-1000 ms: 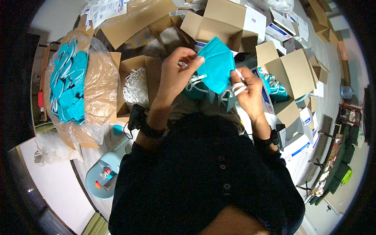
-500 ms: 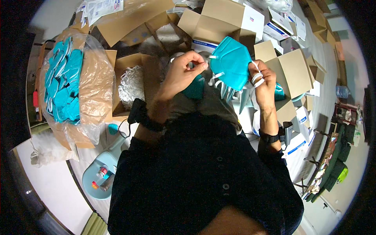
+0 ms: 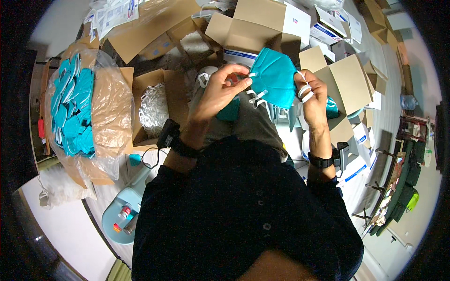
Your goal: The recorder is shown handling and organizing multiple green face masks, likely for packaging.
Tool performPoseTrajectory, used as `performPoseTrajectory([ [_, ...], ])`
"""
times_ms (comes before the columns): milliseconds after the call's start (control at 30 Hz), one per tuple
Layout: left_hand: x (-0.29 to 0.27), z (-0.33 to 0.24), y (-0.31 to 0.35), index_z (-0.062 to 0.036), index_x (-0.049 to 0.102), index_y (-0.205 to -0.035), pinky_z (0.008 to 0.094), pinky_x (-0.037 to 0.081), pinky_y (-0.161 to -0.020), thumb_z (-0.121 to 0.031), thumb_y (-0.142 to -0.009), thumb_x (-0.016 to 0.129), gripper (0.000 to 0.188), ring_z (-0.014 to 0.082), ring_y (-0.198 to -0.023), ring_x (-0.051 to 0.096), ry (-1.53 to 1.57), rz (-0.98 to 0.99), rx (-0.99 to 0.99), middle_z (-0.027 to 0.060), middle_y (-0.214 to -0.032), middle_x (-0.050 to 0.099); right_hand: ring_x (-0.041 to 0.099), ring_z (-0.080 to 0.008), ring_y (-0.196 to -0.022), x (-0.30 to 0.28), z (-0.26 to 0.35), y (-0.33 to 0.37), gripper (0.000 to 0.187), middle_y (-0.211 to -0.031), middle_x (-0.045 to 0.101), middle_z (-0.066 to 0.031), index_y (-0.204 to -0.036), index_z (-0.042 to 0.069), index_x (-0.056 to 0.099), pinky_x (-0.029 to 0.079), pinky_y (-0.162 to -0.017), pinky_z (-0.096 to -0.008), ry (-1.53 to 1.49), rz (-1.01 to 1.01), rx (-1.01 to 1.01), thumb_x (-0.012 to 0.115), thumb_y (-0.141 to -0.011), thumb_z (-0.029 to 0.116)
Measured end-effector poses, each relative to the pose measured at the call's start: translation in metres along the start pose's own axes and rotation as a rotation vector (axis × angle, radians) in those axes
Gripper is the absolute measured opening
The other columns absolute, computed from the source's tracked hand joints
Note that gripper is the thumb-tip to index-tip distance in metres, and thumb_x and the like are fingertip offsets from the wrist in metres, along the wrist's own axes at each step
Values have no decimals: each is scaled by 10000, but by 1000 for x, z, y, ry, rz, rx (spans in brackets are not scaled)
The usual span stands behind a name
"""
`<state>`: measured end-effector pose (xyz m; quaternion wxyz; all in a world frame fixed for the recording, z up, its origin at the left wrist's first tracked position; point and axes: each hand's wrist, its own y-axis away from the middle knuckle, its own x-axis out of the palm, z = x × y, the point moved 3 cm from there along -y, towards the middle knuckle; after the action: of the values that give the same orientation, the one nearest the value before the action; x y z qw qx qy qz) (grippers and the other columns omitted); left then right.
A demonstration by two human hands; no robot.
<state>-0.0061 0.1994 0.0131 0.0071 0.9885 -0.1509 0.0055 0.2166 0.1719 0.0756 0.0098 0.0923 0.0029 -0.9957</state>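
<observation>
In front of me hangs a teal folded face mask [image 3: 274, 77] with white strap ends at its left edge. My left hand [image 3: 220, 90] is closed, thumb and index finger pinching at the mask's left edge beside a white tab. My right hand [image 3: 313, 96] is closed on the mask's right end, with white elastic loops [image 3: 305, 90] wound round its fingers. Below this mask, several more masks [image 3: 283, 116] hang or stand on edge, partly hidden. Another teal mask [image 3: 228, 110] lies by my lap, next to my left wrist.
At the left, a plastic-lined carton [image 3: 112, 103] holds a heap of teal masks [image 3: 72, 105]. Beside it, an open box [image 3: 178, 96] contains white elastic straps [image 3: 153, 108]. Opened cartons [image 3: 349, 84] crowd the right and far side. A pale blue stool [image 3: 110, 220] with bottles stands lower left.
My left hand has moved up to the mask's left edge and now pinches there; before, its fingertips were just apart from it. The mask has shifted slightly down.
</observation>
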Motion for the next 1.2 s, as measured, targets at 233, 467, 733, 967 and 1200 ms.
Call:
performPoseTrajectory([
  [233, 8, 8, 2, -27, 598, -920, 202, 379, -655, -201, -907, 608, 175, 67, -745, 517, 269, 181, -190, 17, -827, 606, 386, -25, -658, -4, -3, -3, 111, -726, 474, 71, -841, 25, 584, 309, -589, -184, 16, -22, 17, 487, -888, 53],
  [467, 36, 20, 17, -39, 587, -978, 200, 332, -593, -237, -957, 528, 208, 52, -621, 407, 649, 205, -477, 1, -769, 566, 386, -35, -675, -8, -17, -9, 144, -729, 482, 52, -853, 11, 587, 303, -596, -187, 15, -54, 13, 445, -861, 37],
  [733, -8, -13, 37, 7, 634, -892, 250, 431, -696, -196, -979, 473, 273, 94, -711, 533, 5, 409, -154, 16, -725, 578, 389, -34, -654, -28, -43, -15, 150, -698, 480, 75, -821, 26, 608, 314, -604, -184, 2, -153, 31, 490, -901, 73],
  [967, -37, -82, 50, 12, 597, -929, 281, 434, -688, -224, -991, 402, 313, 147, -743, 572, -11, 212, -67, 97, -815, 641, 428, -53, -631, -16, -101, -13, 195, -665, 533, 38, -807, 5, 648, 360, -562, -219, 204, -64, 105, 622, -885, 182],
  [1200, -13, -17, 36, -59, 614, -880, 261, 434, -648, -342, -988, 381, 383, 122, -765, 568, 73, 280, -405, 40, -804, 627, 553, -84, -686, -1, -79, -19, 147, -807, 663, -25, -931, 11, 677, 428, -632, -222, -194, -225, 130, 575, -882, 106],
])
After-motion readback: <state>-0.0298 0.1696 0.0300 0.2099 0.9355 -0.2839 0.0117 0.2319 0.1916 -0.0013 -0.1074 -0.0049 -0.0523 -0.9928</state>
